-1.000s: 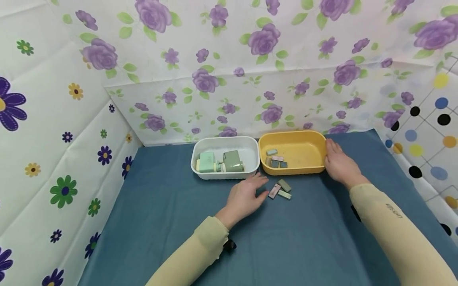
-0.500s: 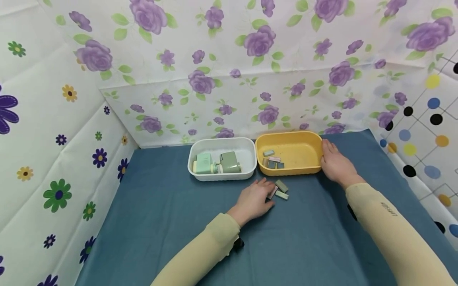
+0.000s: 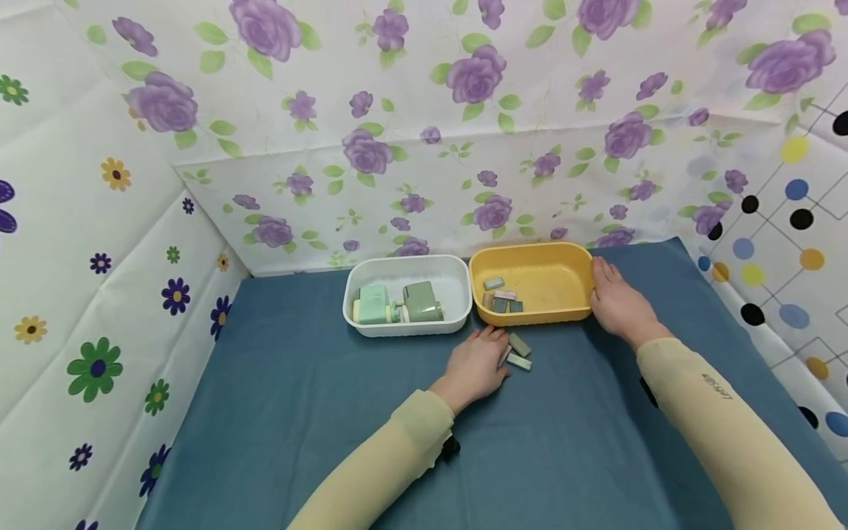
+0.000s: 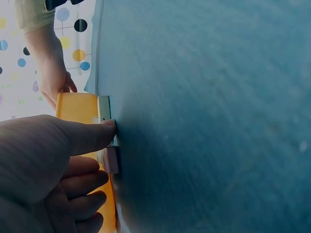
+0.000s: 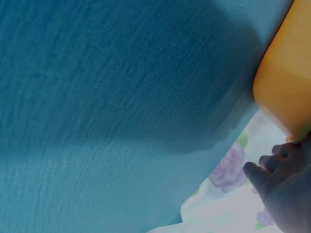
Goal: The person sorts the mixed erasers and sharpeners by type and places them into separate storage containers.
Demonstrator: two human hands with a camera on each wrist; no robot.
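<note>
The sleeves (image 3: 384,460) are pale yellow, with small dark lettering (image 3: 718,386) on the right one.

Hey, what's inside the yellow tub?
The yellow tub holds a pale block, a pink block, a tan block and two gray-blue blocks, clustered toward the left end. Its near wall hides the floor just behind it, so I can't see what's there.

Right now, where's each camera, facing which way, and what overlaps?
Head: worn on head, facing forward and down at white tray, yellow tray and loose blocks; left grip, right grip and sleeves show.
Left wrist: on that wrist, facing past the left grip to loose blocks and yellow tray; right grip beyond.
Right wrist: on that wrist, facing blue cloth and yellow tray's end; right grip at lower right.
Head and left wrist share loose blocks, yellow tray and both grips.
</note>
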